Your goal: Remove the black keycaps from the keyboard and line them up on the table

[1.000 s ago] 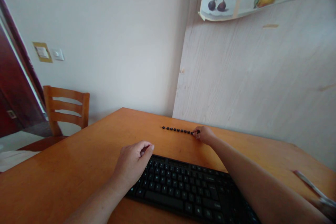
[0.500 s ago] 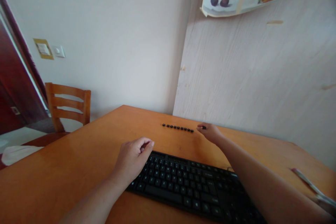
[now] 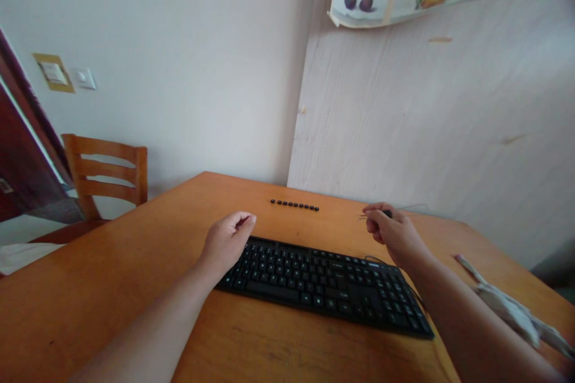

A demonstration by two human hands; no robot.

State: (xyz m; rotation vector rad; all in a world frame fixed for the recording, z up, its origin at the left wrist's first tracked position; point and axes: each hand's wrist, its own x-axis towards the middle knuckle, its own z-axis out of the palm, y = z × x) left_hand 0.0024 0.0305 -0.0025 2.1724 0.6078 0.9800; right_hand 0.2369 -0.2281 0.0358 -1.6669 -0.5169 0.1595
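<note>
My right hand (image 3: 390, 228) is closed around a keycap puller (image 3: 387, 213), held above the table beyond the keyboard's right part. Its dark handle shows at the back of my fingers, and thin wire prongs stick out to the left. My left hand (image 3: 228, 239) is curled at the left end of the black keyboard (image 3: 287, 275), covering that corner; no object shows in its fingers. Several small black keycaps (image 3: 295, 204) lie in a straight row on the table, behind the keyboard and apart from both hands.
A wooden table (image 3: 148, 251) runs back to the wall. At the right lies a brush (image 3: 469, 269) beside a greyish cloth (image 3: 507, 311), partly behind my right forearm. The keyboard's cable (image 3: 415, 293) loops at its right end. A wooden chair (image 3: 108, 170) stands at the left.
My right hand has moved right and nearer, away from the right end of the keycap row, with the puller's prongs now visible. My left hand stays at the keyboard. The view has shifted somewhat.
</note>
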